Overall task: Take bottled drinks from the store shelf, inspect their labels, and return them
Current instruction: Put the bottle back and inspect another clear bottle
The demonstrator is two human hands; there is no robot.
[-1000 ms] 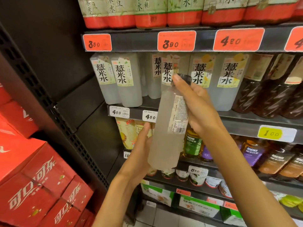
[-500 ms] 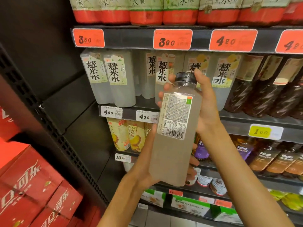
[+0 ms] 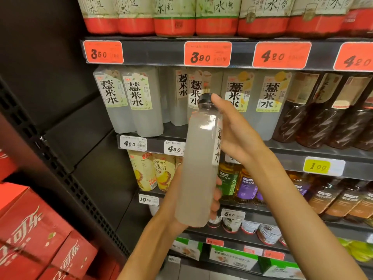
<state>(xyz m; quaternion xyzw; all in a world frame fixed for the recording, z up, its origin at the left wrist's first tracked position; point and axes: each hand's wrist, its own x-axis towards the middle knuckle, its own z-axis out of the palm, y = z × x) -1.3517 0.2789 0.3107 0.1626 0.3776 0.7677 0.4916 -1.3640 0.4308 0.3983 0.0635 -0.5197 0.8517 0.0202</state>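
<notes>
While hands [image 3: 201, 178] grip, cloudy square bottle [image 3: 198, 168].

The left hand [image 3: 173, 201] is cupping the bottle [image 3: 198, 168] from below, fingers curling around its base. The right hand [image 3: 236, 136] is gripping near the top, thumb reaching the cap [image 3: 205, 98].

The dark shelf [image 3: 201, 136] carries pale cloudy bottles [image 3: 148, 110] at left and brown tea bottles [image 3: 314, 118] at right, standing upright.
</notes>
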